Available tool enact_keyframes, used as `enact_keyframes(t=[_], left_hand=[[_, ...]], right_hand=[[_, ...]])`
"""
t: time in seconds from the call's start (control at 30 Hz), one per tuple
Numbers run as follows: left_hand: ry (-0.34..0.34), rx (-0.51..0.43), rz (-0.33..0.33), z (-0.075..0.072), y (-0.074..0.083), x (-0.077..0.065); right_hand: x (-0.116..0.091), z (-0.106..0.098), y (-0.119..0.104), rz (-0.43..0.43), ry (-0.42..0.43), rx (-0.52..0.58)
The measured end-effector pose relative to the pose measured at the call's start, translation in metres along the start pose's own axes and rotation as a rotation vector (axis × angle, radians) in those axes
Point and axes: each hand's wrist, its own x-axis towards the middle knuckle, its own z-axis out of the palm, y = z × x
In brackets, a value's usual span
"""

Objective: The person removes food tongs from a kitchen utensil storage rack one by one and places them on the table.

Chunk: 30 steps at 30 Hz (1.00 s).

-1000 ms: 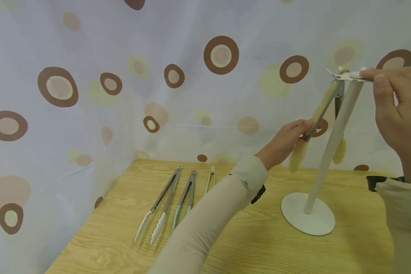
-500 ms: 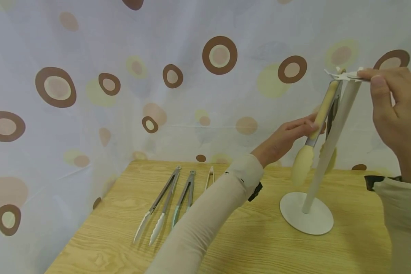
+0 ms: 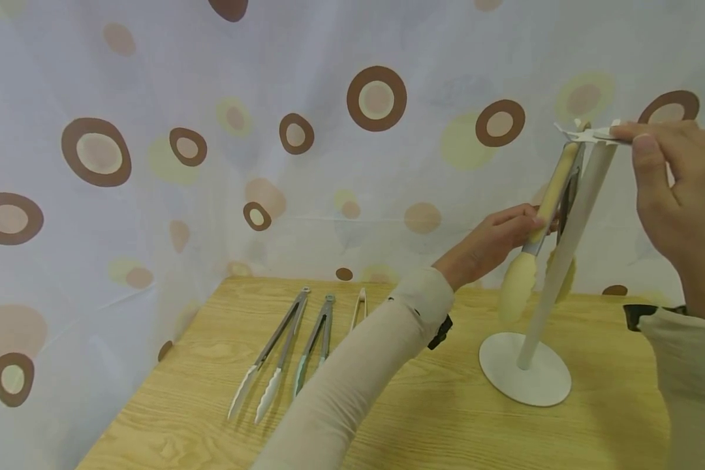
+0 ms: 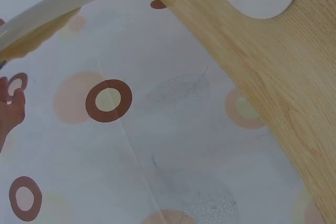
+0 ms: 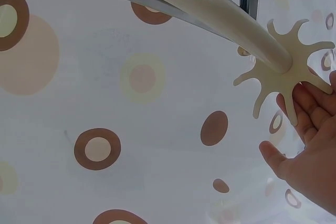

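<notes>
A pair of tongs (image 3: 518,284) with cream-yellow heads and handle covers hangs from the hooked top (image 3: 590,136) of a white stand (image 3: 568,251). My left hand (image 3: 501,234) holds its near arm, thumb in front and fingers passing behind; part of that hand shows at the edge of the left wrist view. Both tong heads hang low, one on each side of the pole in the head view. My right hand (image 3: 681,196) rests its fingers on the stand's top. In the right wrist view the fingers lie behind the curved hooks (image 5: 286,82), with the thumb apart from them.
On the wooden table (image 3: 435,418), white-tipped tongs (image 3: 270,356), green-tipped tongs (image 3: 320,326) and slim beige tongs (image 3: 360,303) lie to the left, partly behind my left sleeve. The stand's round base (image 3: 540,385) sits at the right. A patterned curtain (image 3: 305,59) hangs behind.
The yellow tongs' arms have come closer together and toward the pole. My left hand has moved slightly right, its fingers now behind the near arm. The right hand stays on the stand's top.
</notes>
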Motion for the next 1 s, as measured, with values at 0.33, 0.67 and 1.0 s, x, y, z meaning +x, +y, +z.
enact_keyframes(t=[0.33,0.67,1.0], left_hand=[[0.050,-0.069,-0.025,0.0028,-0.0023,0.0051],[0.046,-0.046,-0.023,0.0062,-0.0043,0.0056],[0.095,-0.040,-0.009,0.0065,-0.0097,0.0070]], right_hand=[[-0.0001,0.0031,0.0015,-0.034,0.018,0.014],[-0.0009,0.0032,0.0060,-0.056,0.039,0.033],[-0.0011,0.0021,0.0076,-0.086,0.045,0.055]])
